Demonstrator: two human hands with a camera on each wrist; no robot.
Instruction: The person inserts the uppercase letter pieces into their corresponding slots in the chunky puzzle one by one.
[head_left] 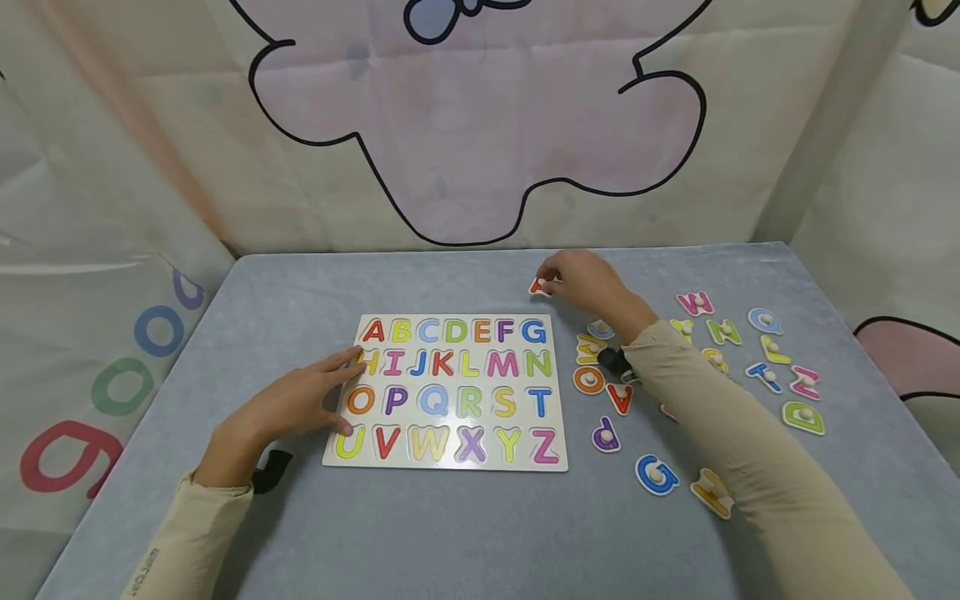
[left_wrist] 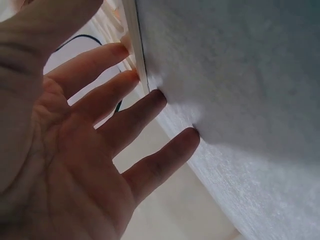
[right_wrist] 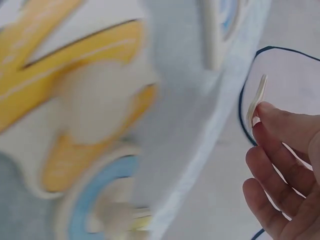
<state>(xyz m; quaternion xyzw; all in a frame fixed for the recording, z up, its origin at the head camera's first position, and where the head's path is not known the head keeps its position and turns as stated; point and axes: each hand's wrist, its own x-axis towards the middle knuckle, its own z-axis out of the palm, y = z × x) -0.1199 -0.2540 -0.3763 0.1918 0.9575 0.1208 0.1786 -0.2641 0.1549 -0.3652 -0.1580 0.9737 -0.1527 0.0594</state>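
Observation:
The white alphabet board (head_left: 442, 460), printed with coloured letters, lies on the grey-blue table. My left hand (head_left: 288, 404) rests at its left edge, with fingertips by the H and the thumb by the U. In the left wrist view the fingers of that left hand (left_wrist: 115, 125) are extended, their tips at the board's edge (left_wrist: 135, 45) and the tabletop. Beyond the board's top right corner, my right hand (head_left: 588, 283) pinches a red letter A piece (head_left: 537, 288). The right wrist view shows this letter piece (right_wrist: 261, 90) nearly edge-on between thumb and index finger.
Knobbed letter pieces lie scattered right of the board, among them an orange O (head_left: 588, 381), a red V (head_left: 620, 398), a blue G (head_left: 657, 475) and a green D (head_left: 803, 418). My right forearm (head_left: 735, 417) passes over several. A patterned cloth (head_left: 480, 125) hangs behind the table.

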